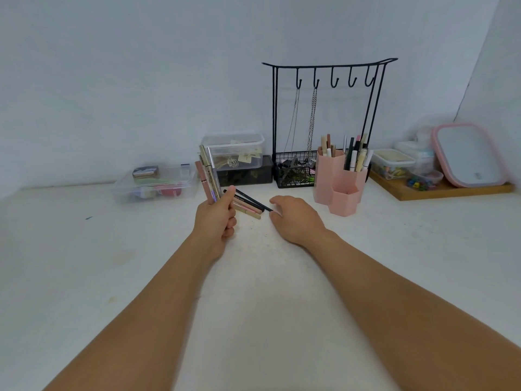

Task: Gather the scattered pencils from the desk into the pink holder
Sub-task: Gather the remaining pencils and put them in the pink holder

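Desk [84,277]: white surface, backed by a pale wall along its far edge and by a second wall at the right corner; wide bare ground in the foreground and at the left, crossed only by the two forearms.

Left hand [218,221]: raised just above the desk, fingers closed around a bundle of pencils [208,176] held upright, their tops standing in front of the clear boxes.

Right hand [293,218]: palm down, low over the desk; fingers curled loosely at the tip of the nearest loose pencil; whether they pinch it cannot be told.

Loose pencils [248,203]: a small fan of black, pink and tan sticks lying flat between the two hands, slanting down to the right; open desk in front of them.

Pink holder [338,182]: cluster of hexagonal cups of three heights, right of the loose pencils and near the right hand; the two taller cups already hold upright pens and pencils; the lowest, front cup shows none; clear gap of desk between holder and right hand.

Black wire rack [327,80]: hooks with two chains, basket at its foot, just behind the holder.

Clear lidded boxes [155,184]: along the far edge, left of centre.

Wooden tray [451,191]: far right corner, carrying small containers and a pink-rimmed lid.
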{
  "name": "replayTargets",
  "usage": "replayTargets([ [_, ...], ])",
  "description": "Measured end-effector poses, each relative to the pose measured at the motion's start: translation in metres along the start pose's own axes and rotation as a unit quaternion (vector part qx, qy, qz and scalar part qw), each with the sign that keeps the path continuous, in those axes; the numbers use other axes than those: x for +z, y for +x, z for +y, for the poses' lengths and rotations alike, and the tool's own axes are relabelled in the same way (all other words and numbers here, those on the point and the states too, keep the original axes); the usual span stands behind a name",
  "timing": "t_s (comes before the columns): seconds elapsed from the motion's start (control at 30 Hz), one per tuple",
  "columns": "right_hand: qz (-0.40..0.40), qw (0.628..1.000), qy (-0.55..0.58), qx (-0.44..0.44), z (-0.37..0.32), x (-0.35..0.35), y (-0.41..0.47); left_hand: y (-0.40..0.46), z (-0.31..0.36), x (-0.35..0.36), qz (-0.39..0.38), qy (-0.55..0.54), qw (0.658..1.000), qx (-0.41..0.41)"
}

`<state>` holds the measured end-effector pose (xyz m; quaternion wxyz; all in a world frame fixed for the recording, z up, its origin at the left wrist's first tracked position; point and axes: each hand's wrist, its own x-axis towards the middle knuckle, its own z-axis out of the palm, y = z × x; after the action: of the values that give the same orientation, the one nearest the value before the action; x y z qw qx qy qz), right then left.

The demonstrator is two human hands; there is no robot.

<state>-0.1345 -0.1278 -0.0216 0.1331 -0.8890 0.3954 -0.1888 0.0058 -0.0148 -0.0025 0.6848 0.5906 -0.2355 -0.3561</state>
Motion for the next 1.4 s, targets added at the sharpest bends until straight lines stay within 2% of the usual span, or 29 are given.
replayTargets([
  [0.1,-0.03,0.999,-0.011,-0.038,-0.002,0.001,0.0,0.0,0.002,0.0,0.012,0.005,1.0,-0.009],
  [0.2,-0.029,0.999,-0.02,-0.036,-0.003,0.002,0.0,0.001,0.0,0.001,0.013,0.008,1.0,-0.007],
  [0.63,0.094,0.992,-0.019,0.076,-0.007,0.007,0.01,-0.001,-0.003,0.004,0.004,0.028,1.0,0.009],
  [0.73,0.119,0.982,0.062,0.132,-0.006,0.006,0.012,0.0,-0.004,0.004,0.001,0.021,1.0,0.011],
  [0.8,0.162,0.953,0.209,0.147,-0.008,-0.001,0.009,0.0,-0.003,0.004,0.0,0.01,1.0,0.009],
  [0.87,0.169,0.894,0.388,0.149,-0.017,-0.009,0.0,0.0,-0.002,0.003,-0.003,-0.005,1.0,0.01],
  [0.93,0.101,0.815,0.554,0.14,-0.032,-0.011,-0.01,0.001,-0.002,0.002,-0.007,-0.02,1.0,0.015],
  [1.0,0.03,0.749,0.65,0.122,-0.047,-0.006,-0.017,0.0,-0.002,0.003,-0.013,-0.032,0.999,0.023],
  [1.07,-0.023,0.729,0.677,0.101,-0.06,0.0,-0.024,-0.001,-0.002,0.004,-0.027,-0.049,0.998,0.033],
  [1.17,-0.063,0.736,0.67,0.074,-0.069,0.007,-0.03,-0.002,-0.003,0.006,-0.04,-0.045,0.997,0.044],
  [1.23,-0.064,0.755,0.65,0.063,-0.067,0.009,-0.031,0.0,-0.005,0.007,-0.025,-0.035,0.998,0.038],
  [1.37,-0.016,0.824,0.567,0.019,-0.059,0.008,-0.029,0.006,-0.008,0.007,0.011,-0.023,0.999,0.027],
  [1.4,0.017,0.854,0.52,0.001,-0.055,0.008,-0.027,0.007,-0.008,0.007,0.016,-0.014,0.999,0.03],
])
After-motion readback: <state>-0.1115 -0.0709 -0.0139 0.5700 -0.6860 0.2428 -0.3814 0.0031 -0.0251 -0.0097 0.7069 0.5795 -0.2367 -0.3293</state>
